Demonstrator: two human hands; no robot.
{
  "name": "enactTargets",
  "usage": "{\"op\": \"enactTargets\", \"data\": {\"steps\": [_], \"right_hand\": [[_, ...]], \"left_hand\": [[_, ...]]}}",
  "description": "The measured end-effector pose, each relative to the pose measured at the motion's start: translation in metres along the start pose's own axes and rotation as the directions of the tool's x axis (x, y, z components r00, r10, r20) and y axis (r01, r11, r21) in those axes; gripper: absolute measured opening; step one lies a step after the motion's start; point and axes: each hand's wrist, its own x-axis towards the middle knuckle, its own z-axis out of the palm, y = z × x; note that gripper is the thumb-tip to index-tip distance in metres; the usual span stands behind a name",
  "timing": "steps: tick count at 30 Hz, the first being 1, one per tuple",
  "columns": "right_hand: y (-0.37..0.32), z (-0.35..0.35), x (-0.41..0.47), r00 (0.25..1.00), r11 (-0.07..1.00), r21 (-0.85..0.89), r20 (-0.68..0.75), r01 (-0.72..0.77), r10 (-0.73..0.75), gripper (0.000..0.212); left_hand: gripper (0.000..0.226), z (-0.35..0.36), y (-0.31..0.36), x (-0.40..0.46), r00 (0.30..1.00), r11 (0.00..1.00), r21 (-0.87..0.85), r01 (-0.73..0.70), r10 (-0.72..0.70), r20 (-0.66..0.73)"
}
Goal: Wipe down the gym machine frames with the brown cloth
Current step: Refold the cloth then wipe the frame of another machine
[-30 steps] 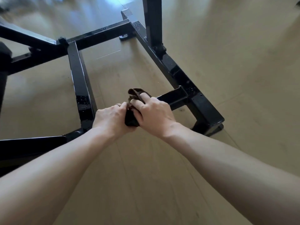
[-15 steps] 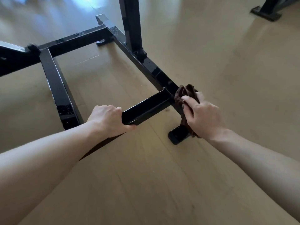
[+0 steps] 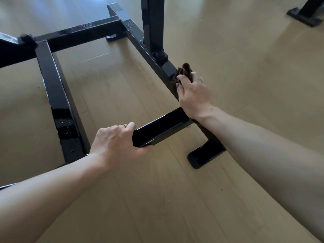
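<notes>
Right hand [image 3: 193,95] closed around the bunched brown cloth [image 3: 184,71], pressing it onto the long base rail [image 3: 135,32] of the black machine frame, just short of the upright post [image 3: 153,23]. Cloth shows only as a dark wad past the fingertips. Left hand [image 3: 115,142] wrapped around the near stub bar [image 3: 161,126], which joins the long base rail below the right wrist; it holds no cloth and looks like a brace.

Progress, as a judgement: early to middle. Wet-looking beads and gloss on the long base rail beside the cloth and on the parallel rail [image 3: 57,102] to the left of it suggest some passes made. The upright post, the cross member [image 3: 78,34] and the second machine's foot [image 3: 305,16], far right of the rail, look still to be done.
</notes>
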Motion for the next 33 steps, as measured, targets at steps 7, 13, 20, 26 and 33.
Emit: {"op": "enactTargets", "data": {"steps": [7, 13, 20, 26, 33], "right_hand": [[0.008, -0.016, -0.021, 0.997, 0.995, 0.087, 0.054, 0.041, -0.046, 0.036], [0.055, -0.052, -0.15, 1.0, 0.994, 0.111, 0.005, -0.017, 0.016, 0.035], [0.051, -0.037, -0.111, 0.998, 0.993, 0.101, -0.013, -0.066, 0.068, 0.038], [0.004, 0.006, 0.01, 0.998, 0.993, 0.099, -0.024, -0.063, 0.066, 0.038], [-0.038, 0.044, 0.094, 0.996, 0.996, -0.002, -0.03, -0.088, 0.088, 0.038]], "left_hand": [[0.071, -0.004, 0.003, -0.006, 0.999, 0.998, -0.068, 0.017, -0.02, -0.041], [0.069, -0.007, 0.007, -0.01, 0.996, 0.991, -0.113, 0.07, -0.076, -0.053], [0.067, -0.008, 0.01, -0.01, 0.995, 0.988, -0.122, 0.097, -0.101, -0.025], [0.064, -0.009, 0.008, -0.009, 0.998, 0.99, -0.13, 0.053, -0.058, -0.036], [0.059, -0.008, 0.005, -0.007, 0.998, 0.984, -0.175, 0.033, -0.041, -0.04]]}}
